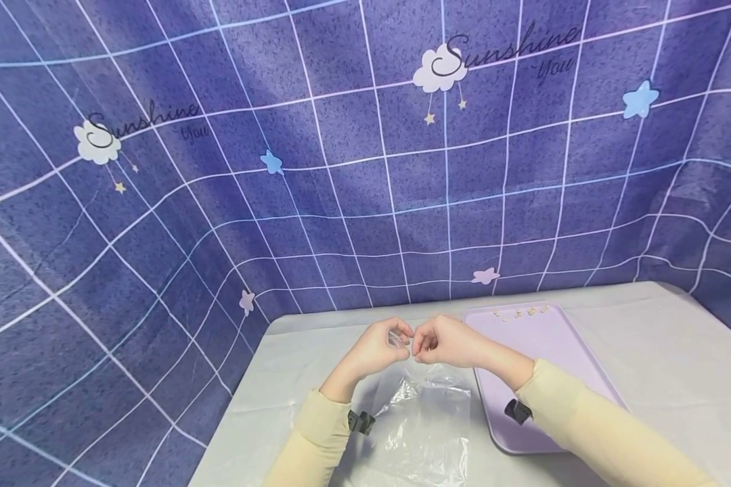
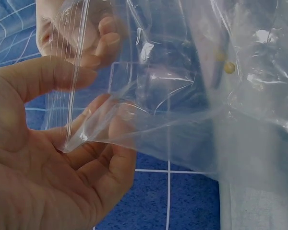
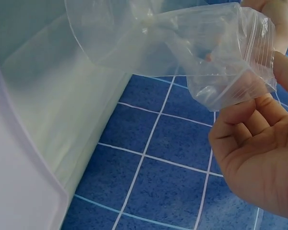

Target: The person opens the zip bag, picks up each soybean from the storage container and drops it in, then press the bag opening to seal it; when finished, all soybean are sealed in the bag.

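Together, clear zip bag [image 1: 400, 340] pinched at its top by left hand [image 1: 378, 348] and right hand [image 1: 445, 340], fingers curled, bag contents hard to make out.

The purple grid backdrop [image 1: 365, 169] carries the words "Sunshine You" 2 times in dark script, each beside a white cloud: once upper left, once upper right.

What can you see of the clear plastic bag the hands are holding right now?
The plastic bag is thin, clear, crinkled film with a ribbed zip strip along its mouth. The left hand and right hand pinch that top edge, held up above the grey table; the rest hangs down toward the table beside the purple tray.
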Available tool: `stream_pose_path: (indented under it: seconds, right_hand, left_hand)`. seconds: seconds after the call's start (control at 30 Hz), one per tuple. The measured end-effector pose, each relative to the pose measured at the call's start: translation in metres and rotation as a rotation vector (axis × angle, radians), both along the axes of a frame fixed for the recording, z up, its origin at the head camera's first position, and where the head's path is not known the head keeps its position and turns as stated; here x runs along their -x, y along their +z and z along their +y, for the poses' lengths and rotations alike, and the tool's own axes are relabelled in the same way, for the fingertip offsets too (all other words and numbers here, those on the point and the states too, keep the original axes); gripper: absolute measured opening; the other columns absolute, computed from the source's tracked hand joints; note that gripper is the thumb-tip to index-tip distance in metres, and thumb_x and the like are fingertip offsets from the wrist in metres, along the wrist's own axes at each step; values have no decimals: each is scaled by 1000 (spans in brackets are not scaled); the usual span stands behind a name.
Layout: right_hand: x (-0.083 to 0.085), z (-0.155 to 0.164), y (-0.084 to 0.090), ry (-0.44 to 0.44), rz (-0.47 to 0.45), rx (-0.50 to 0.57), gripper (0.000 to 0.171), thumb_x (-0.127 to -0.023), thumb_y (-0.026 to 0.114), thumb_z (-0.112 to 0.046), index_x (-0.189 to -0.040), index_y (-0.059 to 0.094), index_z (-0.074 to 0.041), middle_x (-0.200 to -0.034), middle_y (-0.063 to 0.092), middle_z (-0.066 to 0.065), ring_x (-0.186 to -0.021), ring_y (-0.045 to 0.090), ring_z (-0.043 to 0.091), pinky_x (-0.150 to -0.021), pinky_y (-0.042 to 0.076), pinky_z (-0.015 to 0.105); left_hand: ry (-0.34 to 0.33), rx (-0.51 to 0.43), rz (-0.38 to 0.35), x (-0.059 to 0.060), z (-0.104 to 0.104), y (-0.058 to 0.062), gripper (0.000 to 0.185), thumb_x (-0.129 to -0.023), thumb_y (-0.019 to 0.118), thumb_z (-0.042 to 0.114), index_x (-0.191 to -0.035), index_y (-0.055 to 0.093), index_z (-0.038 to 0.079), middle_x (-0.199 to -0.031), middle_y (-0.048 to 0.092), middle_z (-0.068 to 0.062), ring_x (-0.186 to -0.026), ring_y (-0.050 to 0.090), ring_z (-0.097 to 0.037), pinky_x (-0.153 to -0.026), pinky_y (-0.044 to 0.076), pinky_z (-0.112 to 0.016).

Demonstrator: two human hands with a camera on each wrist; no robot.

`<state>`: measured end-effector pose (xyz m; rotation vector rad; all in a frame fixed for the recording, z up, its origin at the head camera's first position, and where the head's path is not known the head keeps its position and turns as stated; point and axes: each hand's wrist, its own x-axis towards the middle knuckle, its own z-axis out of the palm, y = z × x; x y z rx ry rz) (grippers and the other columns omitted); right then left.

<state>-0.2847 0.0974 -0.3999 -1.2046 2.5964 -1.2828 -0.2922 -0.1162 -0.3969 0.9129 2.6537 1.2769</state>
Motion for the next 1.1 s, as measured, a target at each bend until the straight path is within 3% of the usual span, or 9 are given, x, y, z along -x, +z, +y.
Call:
stream_pose_path:
  seconds: [0.27, 0.47, 0.73, 0.9, 1.1]
  right_hand:
    - [12, 18, 7, -58, -27, 68, 5, -83, 76, -3, -87, 73, -6, -76, 71, -4, -72, 66, 9, -73, 57, 28]
    - [40, 48, 2, -245, -83, 87, 7, -85, 77, -8, -91, 75, -5, -81, 74, 0, -74, 66, 13, -68, 56, 28]
    - [72, 99, -27, -526, -192, 48, 10, -84, 75, -9, -91, 75, -2, -73, 69, -2, -67, 61, 10, -61, 54, 24]
    - [80, 121, -44, -619, -248, 24, 9, -80, 74, -7, -85, 74, 1, -63, 63, -5, -58, 57, 8, -55, 50, 21]
    - [87, 136, -63, -675, -165, -87, 6, -79, 73, -6, -79, 72, -1, -64, 64, -2, -60, 57, 14, -58, 48, 27]
  left_hand:
    - [9, 12, 12, 1, 0, 0, 30, -77, 68, -2, -107, 67, 1, -93, 66, -3, -83, 63, -12, -77, 54, -28]
    - [22, 12, 0, 1, 0, -1, 29, -78, 69, -1, -107, 67, 2, -95, 67, -4, -84, 63, -12, -77, 54, -28]
    - [31, 9, -9, 0, -1, -2, 30, -78, 70, -1, -108, 67, 3, -95, 66, -2, -85, 63, -13, -78, 54, -28]
    - [31, 6, -12, 1, -2, -2, 30, -78, 70, -1, -107, 67, 3, -96, 67, -4, -85, 64, -13, -78, 55, -29]
    - [25, 0, -11, 0, -1, -4, 30, -78, 69, -1, -107, 67, 3, -95, 67, -4, -84, 64, -13, -78, 55, -29]
